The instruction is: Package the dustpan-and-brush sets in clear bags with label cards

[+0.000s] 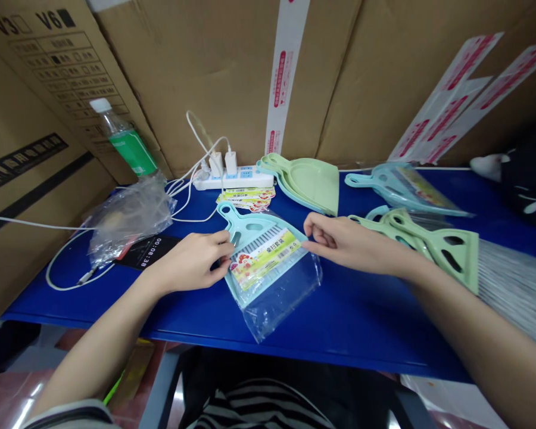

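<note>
Fingers of the left hand (194, 262) pinched the left edge of the bagged light-blue dustpan-and-brush set (268, 256), central on the blue table (361, 322); the right hand (339, 238) curled at its right edge, grip unclear.

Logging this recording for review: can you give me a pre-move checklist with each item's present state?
1. Left hand at the left edge of the light-blue plastic dustpan: ok.
2. Right hand at its right edge: ok.
3. Yellow-green printed card lying over the dustpan: ok.
4. Clear plastic bag around it sealed: cannot tell.
5. Black rectangular phone in full view: not ok; the left forearm hides part.
6. White plastic power strip clear of both hands: ok.
</note>
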Demonstrator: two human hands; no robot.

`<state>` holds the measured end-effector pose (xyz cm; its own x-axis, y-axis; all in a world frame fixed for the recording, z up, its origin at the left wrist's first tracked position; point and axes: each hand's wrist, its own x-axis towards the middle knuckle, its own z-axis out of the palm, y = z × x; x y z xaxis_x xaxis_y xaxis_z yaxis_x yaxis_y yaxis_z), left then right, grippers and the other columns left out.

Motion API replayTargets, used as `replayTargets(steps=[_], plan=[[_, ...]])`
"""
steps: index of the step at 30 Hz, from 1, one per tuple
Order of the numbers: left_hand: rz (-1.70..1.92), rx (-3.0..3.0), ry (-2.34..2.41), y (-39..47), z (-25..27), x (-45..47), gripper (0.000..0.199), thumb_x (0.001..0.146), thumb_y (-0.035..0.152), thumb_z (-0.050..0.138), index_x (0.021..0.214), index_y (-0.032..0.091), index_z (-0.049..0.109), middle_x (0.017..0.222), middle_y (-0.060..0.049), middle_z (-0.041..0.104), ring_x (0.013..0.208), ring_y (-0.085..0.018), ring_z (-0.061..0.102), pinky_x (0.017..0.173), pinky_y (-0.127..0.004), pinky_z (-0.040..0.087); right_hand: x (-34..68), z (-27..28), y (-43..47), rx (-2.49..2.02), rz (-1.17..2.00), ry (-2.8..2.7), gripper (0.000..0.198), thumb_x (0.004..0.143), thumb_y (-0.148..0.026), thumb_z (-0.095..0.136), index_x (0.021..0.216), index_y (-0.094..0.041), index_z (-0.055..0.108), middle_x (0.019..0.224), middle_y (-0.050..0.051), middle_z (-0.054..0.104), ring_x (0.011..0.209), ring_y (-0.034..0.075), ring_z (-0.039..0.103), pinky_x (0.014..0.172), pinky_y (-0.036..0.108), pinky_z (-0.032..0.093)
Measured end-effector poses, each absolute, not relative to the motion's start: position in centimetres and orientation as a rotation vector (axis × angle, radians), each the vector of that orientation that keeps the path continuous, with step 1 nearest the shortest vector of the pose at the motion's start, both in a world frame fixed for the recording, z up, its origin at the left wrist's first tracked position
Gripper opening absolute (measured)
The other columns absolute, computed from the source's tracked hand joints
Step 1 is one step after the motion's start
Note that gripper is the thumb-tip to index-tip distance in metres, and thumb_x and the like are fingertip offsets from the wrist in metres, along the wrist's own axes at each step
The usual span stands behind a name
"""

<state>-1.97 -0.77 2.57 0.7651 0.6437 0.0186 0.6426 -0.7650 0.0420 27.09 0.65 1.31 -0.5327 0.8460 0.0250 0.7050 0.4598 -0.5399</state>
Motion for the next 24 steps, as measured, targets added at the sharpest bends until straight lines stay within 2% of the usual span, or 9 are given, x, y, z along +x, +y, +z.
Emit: replayTargets(steps=[2,5,10,16,24], plan=[[0.075,2.911,1.037,-0.7,2.5,-2.0,0.020,0.086,0.018,0.042,0.071,0.018,0.055,0.078,-0.002,0.055,0.059,-0.012,0.051,0.054,-0.024,0.037,26.8,1.0,0.8,-1.349,0.685,-2.352,0.015,0.086,-0.039,0.045,0.085,-0.024,0.043,0.058,-0.005,0.050,0.051,0.014,0.048,0.052,0.028,0.036],[0.090,2.865,0.975,-0.7,2.6,-2.1,0.021,0.086,0.017,0.041,0.070,0.018,0.054,0.076,-0.001,0.054,0.061,-0.012,0.052,0.057,-0.024,0.038,26.4,0.4,1.0,-1.361,0.722,-2.343,0.012,0.086,-0.033,0.043,0.091,-0.023,0.046,0.062,-0.003,0.053,0.055,0.015,0.051,0.054,0.029,0.039],[0.111,2.800,0.940,-0.7,2.7,-2.1,0.022,0.087,0.017,0.041,0.068,0.018,0.053,0.076,-0.001,0.054,0.063,-0.011,0.052,0.059,-0.023,0.040,26.5,0.4,1.0,-1.387,0.822,-2.439,0.005,0.083,-0.028,0.047,0.084,-0.024,0.045,0.057,-0.005,0.051,0.051,0.015,0.050,0.051,0.028,0.036],[0.171,2.765,1.009,-0.6,2.6,-2.0,0.016,0.087,0.015,0.041,0.078,0.017,0.055,0.081,-0.001,0.054,0.063,-0.011,0.052,0.058,-0.022,0.041,27.1,1.6,0.4,-1.415,1.214,-2.452,0.018,0.079,-0.031,0.053,0.077,-0.026,0.036,0.053,-0.008,0.055,0.047,0.015,0.059,0.050,0.026,0.039],[0.420,2.824,1.150,0.3,0.8,-2.0,0.014,0.093,0.013,0.040,0.089,0.018,0.053,0.086,-0.003,0.056,0.076,-0.016,0.059,0.070,-0.028,0.049,26.7,2.4,0.0,-1.578,1.219,-2.458,0.029,0.075,-0.037,0.060,0.071,-0.025,0.035,0.055,-0.006,0.058,0.049,0.014,0.059,0.052,0.025,0.039]])
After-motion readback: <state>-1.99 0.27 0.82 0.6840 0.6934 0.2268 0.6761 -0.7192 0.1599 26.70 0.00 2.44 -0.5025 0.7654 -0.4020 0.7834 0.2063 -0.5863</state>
